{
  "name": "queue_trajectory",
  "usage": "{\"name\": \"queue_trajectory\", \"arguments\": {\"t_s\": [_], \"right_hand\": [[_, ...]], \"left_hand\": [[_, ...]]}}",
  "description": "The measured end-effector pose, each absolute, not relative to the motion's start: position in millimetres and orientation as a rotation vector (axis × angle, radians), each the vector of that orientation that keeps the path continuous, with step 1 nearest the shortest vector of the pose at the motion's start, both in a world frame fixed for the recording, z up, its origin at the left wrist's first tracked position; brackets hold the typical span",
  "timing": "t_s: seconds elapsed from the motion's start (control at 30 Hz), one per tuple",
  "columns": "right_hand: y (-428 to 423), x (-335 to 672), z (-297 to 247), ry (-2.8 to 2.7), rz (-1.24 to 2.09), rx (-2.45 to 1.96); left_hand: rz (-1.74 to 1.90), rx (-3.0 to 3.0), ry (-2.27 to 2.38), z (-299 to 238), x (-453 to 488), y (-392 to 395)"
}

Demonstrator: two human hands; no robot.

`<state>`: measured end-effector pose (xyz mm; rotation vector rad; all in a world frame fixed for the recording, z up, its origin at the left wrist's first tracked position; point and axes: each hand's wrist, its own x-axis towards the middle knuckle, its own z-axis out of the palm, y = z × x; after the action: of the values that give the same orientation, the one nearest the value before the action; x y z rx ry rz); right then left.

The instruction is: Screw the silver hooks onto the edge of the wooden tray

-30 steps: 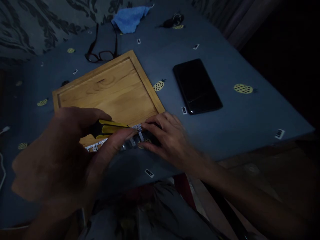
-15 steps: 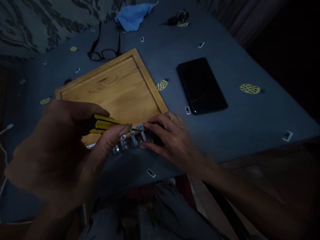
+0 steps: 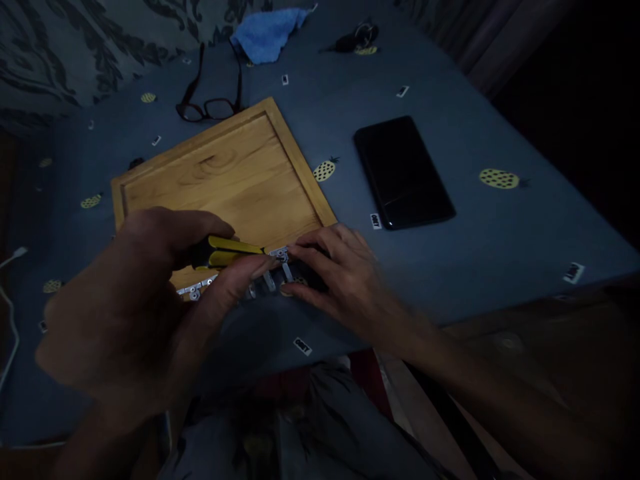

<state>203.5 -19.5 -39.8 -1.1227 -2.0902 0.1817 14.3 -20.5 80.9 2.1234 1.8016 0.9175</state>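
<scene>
My left hand [image 3: 145,300] is closed around a screwdriver with a yellow and black handle [image 3: 233,250]. Its tip points right, at the right end of a metal hook rail [image 3: 281,255]. The rail lies along the near edge of a framed wooden board [image 3: 225,180], with several small hooks hanging over that edge. At the rail's right end, my right hand [image 3: 345,270] pinches the rail by its last hook, index finger above and thumb below. My left thumb and the screwdriver cover the middle of the rail.
A black phone [image 3: 405,172] lies right of the board. Beyond the board are eyeglasses [image 3: 210,107], a blue cloth [image 3: 270,33] and a bunch of keys [image 3: 353,39]. A white cable [image 3: 13,313] runs along the left side of the table [image 3: 475,253].
My left hand and the screwdriver have moved right, bringing the tip onto the rail's right end. More of the rail's left end shows. My right hand stays in place.
</scene>
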Motion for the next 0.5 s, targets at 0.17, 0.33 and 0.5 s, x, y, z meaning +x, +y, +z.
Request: {"name": "queue_trajectory", "arguments": {"t_s": [0.17,0.33,0.5], "right_hand": [[-19.6,203.5,-40.6,-2.088,0.191,-1.122],[-19.2,202.8,-39.9,-2.081,0.172,-1.141],[-19.0,202.9,-39.3,-2.090,0.173,-1.138]], "left_hand": [[0.826,2.432,1.565,85.1,15.4,-19.9],[0.902,2.322,1.578,85.6,18.4,-21.0],[1.112,2.181,1.326,74.0,23.0,-14.9]]}}
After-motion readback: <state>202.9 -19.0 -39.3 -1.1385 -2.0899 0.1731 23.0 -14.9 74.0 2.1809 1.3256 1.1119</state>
